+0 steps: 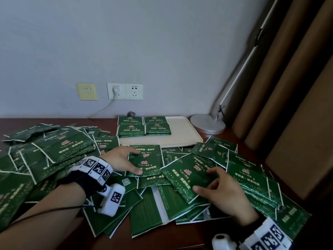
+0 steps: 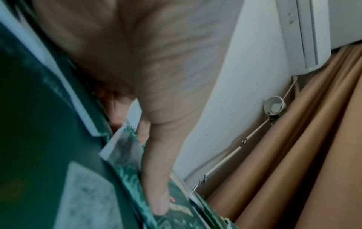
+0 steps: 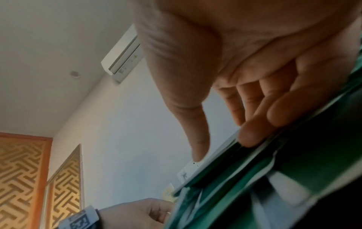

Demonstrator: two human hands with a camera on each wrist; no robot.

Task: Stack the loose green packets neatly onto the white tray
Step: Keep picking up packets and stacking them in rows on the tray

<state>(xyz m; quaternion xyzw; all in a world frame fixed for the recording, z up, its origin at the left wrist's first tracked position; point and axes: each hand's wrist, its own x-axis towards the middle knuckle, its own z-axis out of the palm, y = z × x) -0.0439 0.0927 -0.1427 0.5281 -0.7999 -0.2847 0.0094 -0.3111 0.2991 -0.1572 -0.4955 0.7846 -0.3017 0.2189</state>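
Several loose green packets [image 1: 54, 150] lie heaped over the dark wooden table [image 1: 187, 237]. The white tray [image 1: 182, 137] sits at the back, with low stacks of green packets [image 1: 144, 128] on its left half. My left hand [image 1: 138, 161] grips one green packet [image 1: 149, 159] just in front of the tray. In the left wrist view its thumb [image 2: 156, 193] presses on that packet [image 2: 182, 209]. My right hand [image 1: 203, 179] holds a tilted green packet [image 1: 185, 175] in the pile; its bent fingertips [image 3: 254, 136] rest on the packet [image 3: 293, 162], thumb at the edge.
A round grey lamp base [image 1: 207, 123] stands right of the tray, its arm rising along brown curtains [image 1: 288, 105]. Wall sockets [image 1: 125, 91] with a plugged-in cable are behind the table. The tray's right half [image 1: 183, 127] is bare.
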